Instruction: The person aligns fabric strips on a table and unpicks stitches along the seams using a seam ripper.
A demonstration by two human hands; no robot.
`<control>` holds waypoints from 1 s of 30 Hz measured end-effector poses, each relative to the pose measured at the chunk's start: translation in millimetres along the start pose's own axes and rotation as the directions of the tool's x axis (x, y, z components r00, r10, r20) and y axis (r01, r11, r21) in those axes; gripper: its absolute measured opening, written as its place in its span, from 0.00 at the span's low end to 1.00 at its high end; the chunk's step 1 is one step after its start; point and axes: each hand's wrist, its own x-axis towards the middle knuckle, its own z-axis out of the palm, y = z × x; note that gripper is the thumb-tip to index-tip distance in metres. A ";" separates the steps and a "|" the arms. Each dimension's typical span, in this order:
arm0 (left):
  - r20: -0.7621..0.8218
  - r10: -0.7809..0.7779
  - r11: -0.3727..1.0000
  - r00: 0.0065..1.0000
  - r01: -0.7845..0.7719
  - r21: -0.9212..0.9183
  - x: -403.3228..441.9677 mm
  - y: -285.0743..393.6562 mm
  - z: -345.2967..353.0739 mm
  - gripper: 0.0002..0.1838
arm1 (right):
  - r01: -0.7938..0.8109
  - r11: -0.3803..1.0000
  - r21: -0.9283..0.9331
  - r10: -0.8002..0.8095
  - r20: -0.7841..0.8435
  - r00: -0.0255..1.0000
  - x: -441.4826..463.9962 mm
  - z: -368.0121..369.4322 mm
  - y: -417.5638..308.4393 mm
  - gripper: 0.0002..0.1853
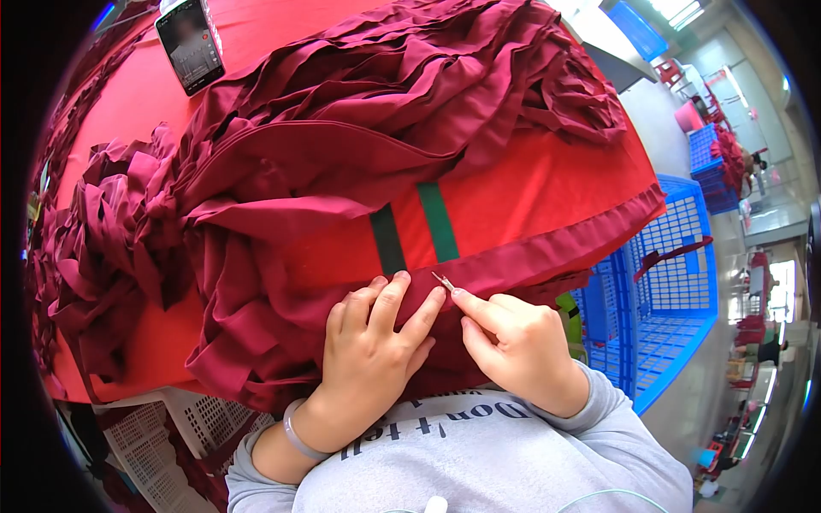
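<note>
A long maroon fabric strip (pixel 534 248) lies along the near edge of the red-covered table. My left hand (pixel 368 342) rests flat on it with fingers spread, a pale bangle (pixel 304 434) at the wrist. Close beside its index fingertip, my right hand (pixel 522 342) is closed round a small pointed metal tool (pixel 445 282). The tool's tip touches or hovers just over the strip; its handle is hidden in my fingers, and I cannot make out its exact kind. Just beyond my fingertips lie a black band (pixel 387 239) and a green band (pixel 439 222).
A large heap of maroon fabric (pixel 385 94) covers the back and left of the red table cover (pixel 547 175). A phone (pixel 190 47) is propped at the back left. Blue plastic baskets (pixel 676 282) stand to the right, a white crate (pixel 154 453) below left.
</note>
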 end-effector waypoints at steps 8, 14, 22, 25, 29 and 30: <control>-0.014 -0.005 1.000 1.000 0.005 0.002 -0.8 0.1 0.0 0.33 | 0.013 1.000 0.019 -0.009 -0.186 0.983 3.8 10.0 6.5 0.19; -0.028 -0.016 1.000 0.999 0.015 -0.017 -0.3 1.1 1.7 0.34 | 0.003 0.980 0.201 0.047 -0.242 0.969 16.4 1.9 6.4 0.18; -0.052 -0.020 0.995 0.998 0.015 -0.094 -0.7 -3.4 0.5 0.28 | 0.107 0.993 -0.042 -0.110 -0.074 0.991 47.8 27.2 14.6 0.05; -0.074 -0.054 0.982 0.996 0.040 -0.184 -0.6 -4.6 1.3 0.26 | 0.163 0.986 -0.043 -0.166 -0.076 0.983 51.6 27.6 14.5 0.04; -0.151 -0.137 0.952 0.979 0.089 -0.292 8.8 -4.7 -1.1 0.23 | 0.077 0.953 0.294 -0.077 -0.012 0.997 41.3 17.6 9.2 0.03; -0.150 -0.129 0.963 0.980 0.087 -0.255 13.5 -1.9 -6.3 0.22 | 0.043 0.921 0.388 -0.055 0.021 0.998 37.3 14.1 6.8 0.03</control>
